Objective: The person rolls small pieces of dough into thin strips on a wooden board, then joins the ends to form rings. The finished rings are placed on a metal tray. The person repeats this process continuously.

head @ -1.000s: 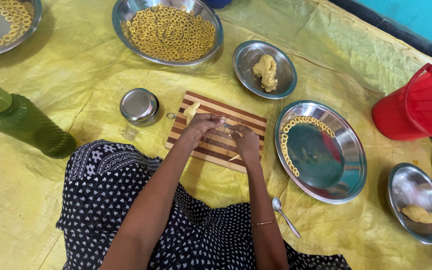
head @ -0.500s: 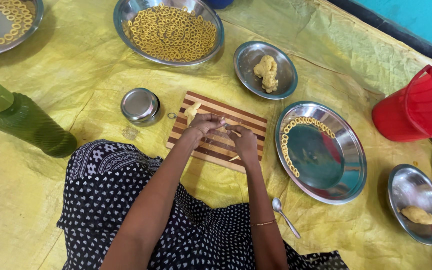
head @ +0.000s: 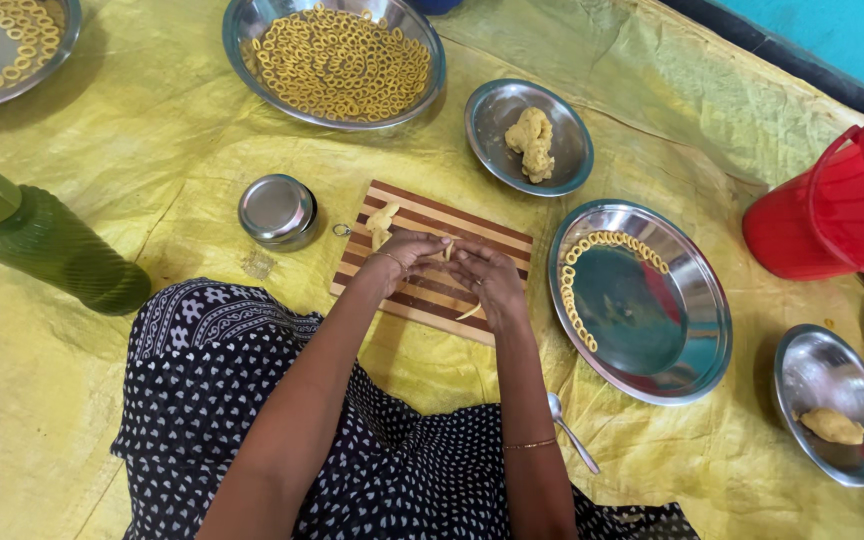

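Both of my hands meet over a striped wooden board (head: 482, 232) on the yellow sheet. My left hand (head: 407, 252) and my right hand (head: 489, 280) pinch a thin strip of yellow dough (head: 445, 250) between their fingertips. A lump of dough (head: 383, 222) lies on the board's far left corner, and a small dough piece (head: 469, 312) lies near my right wrist. To the right stands a steel plate (head: 642, 310) with small dough rings lined along its left rim.
A large steel bowl (head: 334, 62) full of dough rings sits at the top. A small bowl (head: 529, 138) holds a dough lump. Around me are a steel tin (head: 277, 210), a green bottle (head: 47, 245), a red bucket (head: 837, 205), a spoon (head: 572, 432), and another bowl (head: 832, 415) with dough.
My hands stay over the board; the fingers shift slightly as they work the dough strip. Nothing else has moved.
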